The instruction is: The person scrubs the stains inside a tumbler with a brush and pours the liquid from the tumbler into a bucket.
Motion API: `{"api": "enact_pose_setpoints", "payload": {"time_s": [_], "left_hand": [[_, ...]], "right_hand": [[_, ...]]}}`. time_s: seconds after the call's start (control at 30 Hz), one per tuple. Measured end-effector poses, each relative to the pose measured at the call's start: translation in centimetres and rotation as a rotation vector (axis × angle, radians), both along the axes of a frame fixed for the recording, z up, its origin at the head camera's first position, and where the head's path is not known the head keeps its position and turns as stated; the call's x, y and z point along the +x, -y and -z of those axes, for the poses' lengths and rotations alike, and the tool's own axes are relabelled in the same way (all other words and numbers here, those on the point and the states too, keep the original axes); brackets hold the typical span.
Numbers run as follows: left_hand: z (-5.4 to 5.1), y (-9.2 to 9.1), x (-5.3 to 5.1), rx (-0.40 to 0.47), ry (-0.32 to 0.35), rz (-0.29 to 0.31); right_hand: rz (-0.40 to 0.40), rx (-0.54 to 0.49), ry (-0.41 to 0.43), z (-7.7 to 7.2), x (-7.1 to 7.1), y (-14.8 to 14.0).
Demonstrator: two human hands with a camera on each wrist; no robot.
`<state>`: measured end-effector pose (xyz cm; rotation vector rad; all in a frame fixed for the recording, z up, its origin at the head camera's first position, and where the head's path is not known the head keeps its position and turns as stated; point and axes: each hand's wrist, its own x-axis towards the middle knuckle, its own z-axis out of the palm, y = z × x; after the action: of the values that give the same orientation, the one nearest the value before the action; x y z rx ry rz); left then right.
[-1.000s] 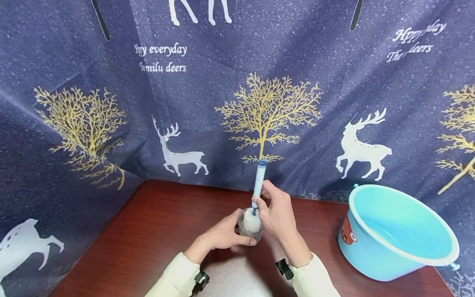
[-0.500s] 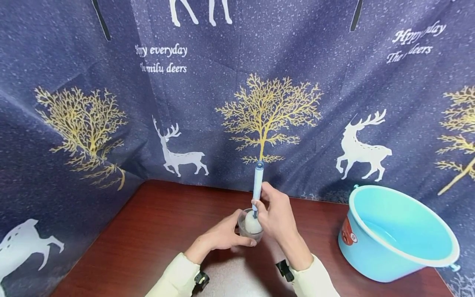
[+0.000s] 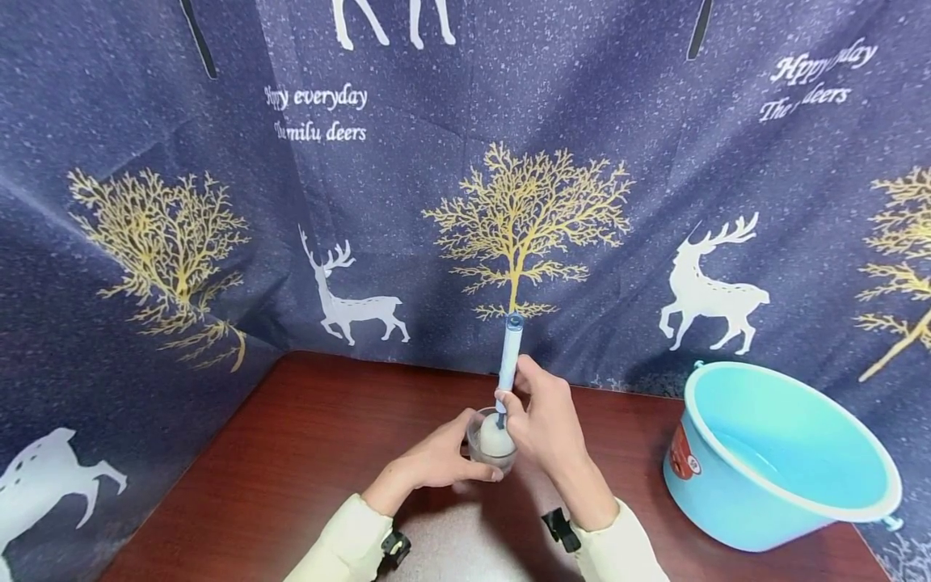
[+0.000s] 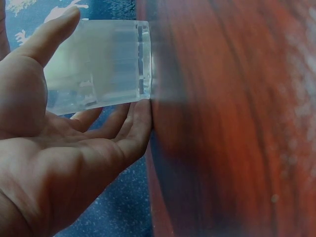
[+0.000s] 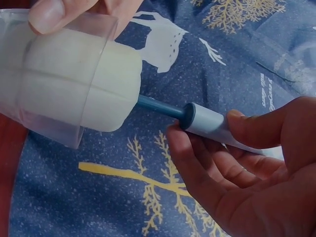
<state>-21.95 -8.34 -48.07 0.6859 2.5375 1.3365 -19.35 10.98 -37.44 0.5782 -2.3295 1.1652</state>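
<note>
A clear cup [image 4: 126, 59] stands on the table, and my left hand [image 3: 439, 459] grips it with the thumb on one side and the fingers on the other. A sponge cup brush is in the cup. Its white sponge head [image 5: 116, 79] is partly inside and pokes out past the rim. In the right wrist view, a dark blue stem [image 5: 160, 106] joins the sponge to a pale blue handle [image 5: 210, 122]. Thumb and fingers of my right hand [image 3: 547, 416] pinch that handle near its lower end. The handle stands nearly upright, leaning slightly right in the head view.
A light blue bucket [image 3: 785, 517] stands on the right of the reddish-brown table [image 3: 313, 428]. A dark blue cloth [image 3: 407, 202] printed with deer and trees hangs behind and to the left. Both sleeves are pale, with a black strap at each wrist.
The brush handle tipped left and down at half a second ago, and leans right again now. The sponge looks rounder and slightly turned in the cup. My left hand and the cup stay put.
</note>
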Motion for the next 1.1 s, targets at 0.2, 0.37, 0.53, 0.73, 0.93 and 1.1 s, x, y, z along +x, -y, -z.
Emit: {"api": "enact_pose_setpoints", "payload": {"time_s": [0.2,0.37,0.53,0.73,0.93,1.1], "left_hand": [[-0.06,-0.01,0.04,0.019,0.015,0.004],[-0.1,-0.02,0.02,0.02,0.022,0.005],[-0.1,0.04,0.0,0.007,0.015,-0.001],[0.0,0.1,0.0,-0.014,0.012,-0.002],[0.04,0.07,-0.01,0.008,0.014,0.002],[0.03,0.06,0.04,0.005,0.009,-0.003]], "right_hand": [[-0.018,-0.01,0.002,-0.06,0.13,-0.01],[-0.034,-0.036,0.0,-0.21,0.28,0.0],[-0.052,-0.081,-0.003,-0.35,0.32,0.04],[-0.063,-0.131,0.022,-0.33,0.27,0.09],[-0.069,-0.176,0.017,-0.25,0.14,0.15],[-0.062,-0.197,0.014,-0.18,0.06,0.17]]}}
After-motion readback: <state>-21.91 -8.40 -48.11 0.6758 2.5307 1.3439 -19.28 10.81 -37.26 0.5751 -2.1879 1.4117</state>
